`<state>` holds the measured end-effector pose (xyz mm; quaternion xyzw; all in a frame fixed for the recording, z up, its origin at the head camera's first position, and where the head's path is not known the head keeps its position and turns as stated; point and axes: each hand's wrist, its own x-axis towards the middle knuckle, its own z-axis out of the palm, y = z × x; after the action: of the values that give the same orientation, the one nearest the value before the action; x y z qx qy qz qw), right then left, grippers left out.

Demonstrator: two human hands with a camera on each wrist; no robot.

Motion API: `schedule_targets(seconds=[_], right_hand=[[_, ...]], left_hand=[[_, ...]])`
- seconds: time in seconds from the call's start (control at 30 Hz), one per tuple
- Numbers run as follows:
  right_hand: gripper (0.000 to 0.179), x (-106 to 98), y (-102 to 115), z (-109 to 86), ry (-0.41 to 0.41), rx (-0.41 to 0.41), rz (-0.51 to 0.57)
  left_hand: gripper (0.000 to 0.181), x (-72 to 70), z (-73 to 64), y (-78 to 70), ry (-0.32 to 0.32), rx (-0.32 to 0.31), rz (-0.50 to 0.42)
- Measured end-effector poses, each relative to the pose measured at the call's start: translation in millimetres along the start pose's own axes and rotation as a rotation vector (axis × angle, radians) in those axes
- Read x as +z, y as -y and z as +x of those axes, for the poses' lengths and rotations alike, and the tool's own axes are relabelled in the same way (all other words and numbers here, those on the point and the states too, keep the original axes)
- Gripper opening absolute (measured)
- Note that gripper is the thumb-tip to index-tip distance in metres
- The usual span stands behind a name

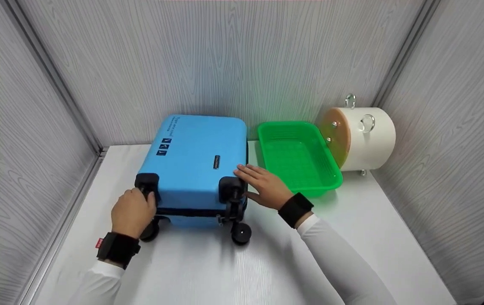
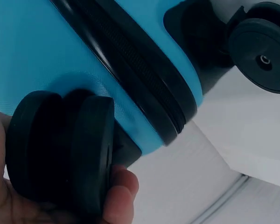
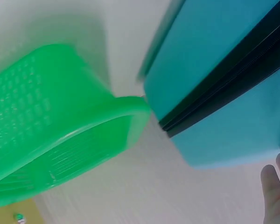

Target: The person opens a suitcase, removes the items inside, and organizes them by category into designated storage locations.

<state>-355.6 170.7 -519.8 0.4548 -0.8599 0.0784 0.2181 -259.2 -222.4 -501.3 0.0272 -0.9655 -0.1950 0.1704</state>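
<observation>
A blue hard-shell suitcase (image 1: 197, 156) lies flat on the white table (image 1: 208, 271), its black wheels toward me. My left hand (image 1: 133, 213) grips the near-left double wheel (image 2: 60, 144); palm and thumb (image 2: 121, 196) wrap it in the left wrist view. Another wheel (image 2: 263, 46) stands on the table beyond the zip seam. My right hand (image 1: 263, 186) rests with straight fingers against the suitcase's right side, beside the upper right wheel (image 1: 230, 186). The right wrist view shows only its fingertips (image 3: 275, 191) under the blue shell (image 3: 214, 56).
A green plastic basket (image 1: 262, 144) sits just right of the suitcase, almost touching it (image 3: 130, 105). Behind it at the back right lies a white pot (image 1: 369, 140) on its side with a wooden lid. Grey walls close in the table on three sides.
</observation>
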Motion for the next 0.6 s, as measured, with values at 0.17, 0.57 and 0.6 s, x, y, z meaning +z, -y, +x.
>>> schedule_targets(seconds=[0.17, 0.57, 0.6], right_hand=[[0.074, -6.4, -10.6, -1.6, 0.053, 0.113, 0.043], [0.055, -15.0, 26.1, 11.8, 0.060, 0.530, 0.675], [0.058, -15.0, 30.5, 14.8, 0.054, 0.555, 0.683]], left_hand=[[0.049, -2.2, -5.7, -13.4, -0.005, 0.002, 0.004], [0.030, 36.5, -26.4, -55.8, -0.374, 0.292, 0.124], [0.025, 44.3, -29.5, -62.1, -0.371, 0.337, 0.094]])
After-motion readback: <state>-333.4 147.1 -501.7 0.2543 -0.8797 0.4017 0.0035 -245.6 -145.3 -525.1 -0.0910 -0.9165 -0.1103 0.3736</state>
